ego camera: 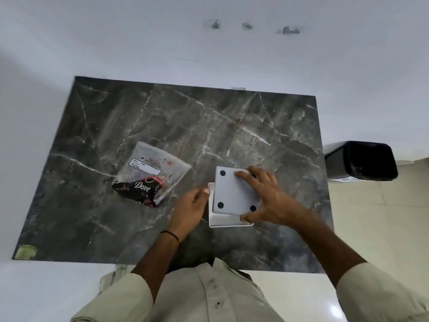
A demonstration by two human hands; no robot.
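Observation:
A white square box with black round feet at its corners is turned bottom up over a white tray-like lid on the dark marble table. My right hand grips the box from the right, fingers along its far edge and thumb at its near corner. My left hand is at the lid's left edge, its thumb touching there. Whether it holds the lid I cannot tell.
A clear plastic bag with a label holds a dark red Dove packet, left of the box. A black bin stands off the table's right edge. White wall lies behind the table.

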